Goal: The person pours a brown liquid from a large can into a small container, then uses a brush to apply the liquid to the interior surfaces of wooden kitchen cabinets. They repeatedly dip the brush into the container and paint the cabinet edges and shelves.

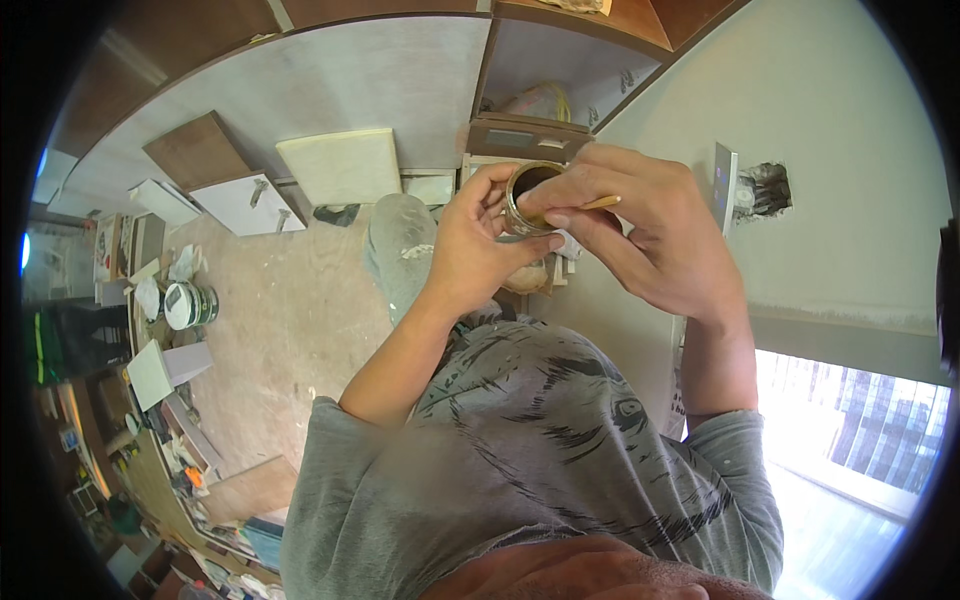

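Observation:
A small round can (513, 222) with a stained rim sits in my left hand (465, 247), whose fingers and thumb curl around its side. Between the thumb and fingers of my right hand (660, 225) is a thin wooden handle (603, 202), its end pointing out to the right. My right fingertips reach over the can's mouth, and the lower part of the handle is hidden by them and the rim. The inside of the can looks dark; what it contains cannot be made out. Both hands are in front of my torso, above my bent knee (405, 232).
Cabinetwork with a pale panel (375, 67) and a compartment (555, 67) lies ahead. Loose boards (345, 165) lean against it. On the right wall, a metal plate (723, 187) projects beside a rough hole (766, 191). A paint bucket (193, 305) stands left, near scattered tools and boards.

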Demonstrator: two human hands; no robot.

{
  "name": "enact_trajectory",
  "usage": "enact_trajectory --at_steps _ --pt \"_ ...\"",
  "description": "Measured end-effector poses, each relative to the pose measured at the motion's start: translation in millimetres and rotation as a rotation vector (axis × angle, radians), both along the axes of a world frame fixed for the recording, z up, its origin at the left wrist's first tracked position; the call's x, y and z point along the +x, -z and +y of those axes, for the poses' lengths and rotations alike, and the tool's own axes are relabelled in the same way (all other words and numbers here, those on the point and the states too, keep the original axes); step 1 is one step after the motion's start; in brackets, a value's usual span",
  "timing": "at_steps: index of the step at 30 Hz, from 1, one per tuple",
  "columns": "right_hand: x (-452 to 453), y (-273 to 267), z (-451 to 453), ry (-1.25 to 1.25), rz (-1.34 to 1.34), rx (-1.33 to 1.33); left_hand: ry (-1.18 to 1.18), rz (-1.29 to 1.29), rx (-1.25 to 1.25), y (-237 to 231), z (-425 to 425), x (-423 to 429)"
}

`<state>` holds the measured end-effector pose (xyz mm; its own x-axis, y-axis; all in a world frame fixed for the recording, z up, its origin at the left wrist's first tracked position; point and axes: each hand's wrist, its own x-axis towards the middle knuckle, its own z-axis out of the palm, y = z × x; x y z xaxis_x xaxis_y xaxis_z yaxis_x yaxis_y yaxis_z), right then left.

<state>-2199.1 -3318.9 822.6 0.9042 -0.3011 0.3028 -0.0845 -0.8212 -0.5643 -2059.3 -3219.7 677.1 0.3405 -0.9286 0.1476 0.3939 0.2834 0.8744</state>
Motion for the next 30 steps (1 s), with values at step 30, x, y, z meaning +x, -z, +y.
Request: enact_trajectory --at_steps 30 --pt "17 -5 -11 -0.088 -0.152 -0.028 -0.205 -0.186 0.072 -4 13 11"
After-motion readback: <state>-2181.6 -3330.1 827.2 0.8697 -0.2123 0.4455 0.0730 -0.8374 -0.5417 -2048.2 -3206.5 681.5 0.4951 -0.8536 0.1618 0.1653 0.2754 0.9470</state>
